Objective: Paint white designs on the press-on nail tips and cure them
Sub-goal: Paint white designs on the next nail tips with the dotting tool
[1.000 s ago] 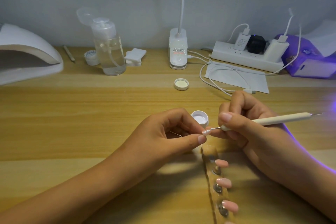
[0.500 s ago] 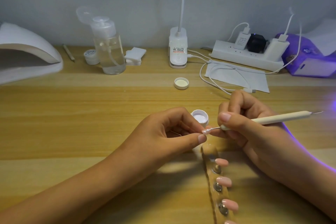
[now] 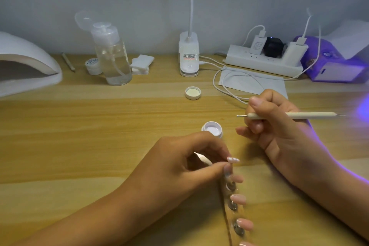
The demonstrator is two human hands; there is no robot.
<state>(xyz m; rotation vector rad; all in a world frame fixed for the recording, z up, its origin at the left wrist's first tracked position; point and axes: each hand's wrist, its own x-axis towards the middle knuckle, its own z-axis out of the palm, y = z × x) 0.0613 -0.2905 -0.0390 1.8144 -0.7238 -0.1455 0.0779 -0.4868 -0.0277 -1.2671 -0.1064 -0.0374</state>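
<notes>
My left hand (image 3: 191,164) pinches the stand of a pink nail tip (image 3: 233,159) that carries white marks, holding it at the top end of the wooden holder strip (image 3: 229,217). Further pink tips (image 3: 238,199) sit in a row on that strip. My right hand (image 3: 279,126) grips a cream dotting pen (image 3: 291,115), its metal point aimed left and lifted away from the tip. A small open pot of white gel (image 3: 212,128) stands between the two hands.
The pot's lid (image 3: 192,93) lies further back. At the far left is a white curing lamp (image 3: 24,68). A pump bottle (image 3: 111,56), small jar (image 3: 92,65), pads (image 3: 141,64), desk lamp base (image 3: 189,56), power strip (image 3: 263,62) with cables, and a purple lit device (image 3: 329,62) line the wall.
My right hand lifted the dotting pen up and to the right, off the nail tip. My left hand carried the painted tip down toward the holder strip.
</notes>
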